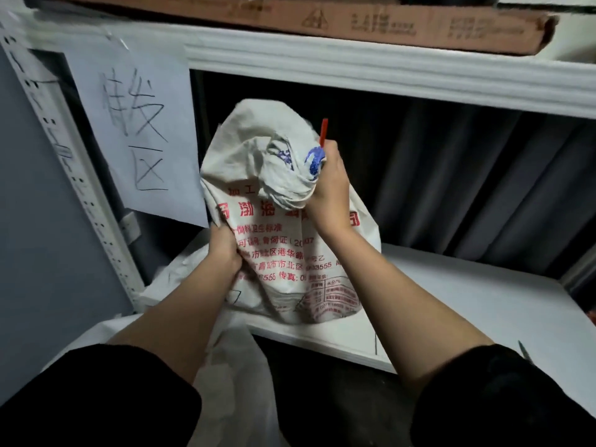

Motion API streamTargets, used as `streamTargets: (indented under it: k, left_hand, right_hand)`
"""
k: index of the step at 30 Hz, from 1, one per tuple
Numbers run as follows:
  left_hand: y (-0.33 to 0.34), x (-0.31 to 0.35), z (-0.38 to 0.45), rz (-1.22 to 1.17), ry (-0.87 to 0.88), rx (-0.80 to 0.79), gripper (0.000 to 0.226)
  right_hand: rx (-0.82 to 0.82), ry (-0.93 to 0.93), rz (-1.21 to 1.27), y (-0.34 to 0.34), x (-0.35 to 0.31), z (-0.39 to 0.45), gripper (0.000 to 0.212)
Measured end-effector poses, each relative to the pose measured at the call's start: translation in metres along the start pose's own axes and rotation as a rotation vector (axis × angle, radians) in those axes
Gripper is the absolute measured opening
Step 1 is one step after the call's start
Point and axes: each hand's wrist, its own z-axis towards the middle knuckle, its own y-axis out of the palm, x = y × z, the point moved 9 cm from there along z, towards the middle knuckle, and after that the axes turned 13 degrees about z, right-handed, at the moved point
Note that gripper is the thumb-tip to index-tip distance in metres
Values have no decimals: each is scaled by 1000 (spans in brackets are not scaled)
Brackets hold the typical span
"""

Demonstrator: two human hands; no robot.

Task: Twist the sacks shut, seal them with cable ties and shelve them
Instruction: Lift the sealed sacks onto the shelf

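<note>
**Two hands on one sack at the shelf**

Both hands were clenched on a white woven sack [283,253] that stood on the white shelf board [467,295], toward its left end. The right hand [327,191] gripped the sack's twisted neck [287,185], where the fabric bunched into a tight rope with blue print showing. A red cable tie [323,132] stuck up from that fist, just above the thumb; whether it circled the neck could not be told. The left hand [224,245] grasped a fold of fabric low on the sack's left side, fingers curled into the cloth. Red printed characters covered the sack's front face.

Black sleeves [96,398] were pushed up on both forearms. A sheet of paper [138,130] with handwritten characters hung on the rack's left upright, just beside the sack. A flat brown carton [322,24] lay on the shelf above. Dark pleated fabric [467,175] hung behind the shelf. More pale sacking [232,366] lay below, between the forearms.
</note>
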Motion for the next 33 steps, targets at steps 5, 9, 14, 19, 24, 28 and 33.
streamTargets:
  k: [5, 9, 14, 19, 24, 28, 33]
  left_hand:
    - [-46, -25, 11, 258, -109, 73, 15]
    - [-56, -25, 7, 354, -167, 56, 33]
    - [-51, -39, 0, 323, -207, 12, 33]
    - [-95, -144, 94, 583, -338, 1, 107]
    - [-91, -155, 60, 540, -475, -41, 141]
    - [-93, -168, 61, 479, -526, 59, 157]
    - [-68, -176, 43, 213, -604, 118, 117]
  right_hand:
    - [-134, 70, -19, 45, 30, -11, 23]
    - [-132, 125, -77, 68, 45, -16, 24]
    - [-236, 400, -208, 88, 90, -29, 39]
    - [-289, 772, -7, 88, 155, -45, 58]
    - [-133, 1309, 108, 66, 218, -108, 82]
    - [-189, 1291, 12, 75, 244, -116, 132]
    - [-142, 1331, 13, 89, 267, -128, 123]
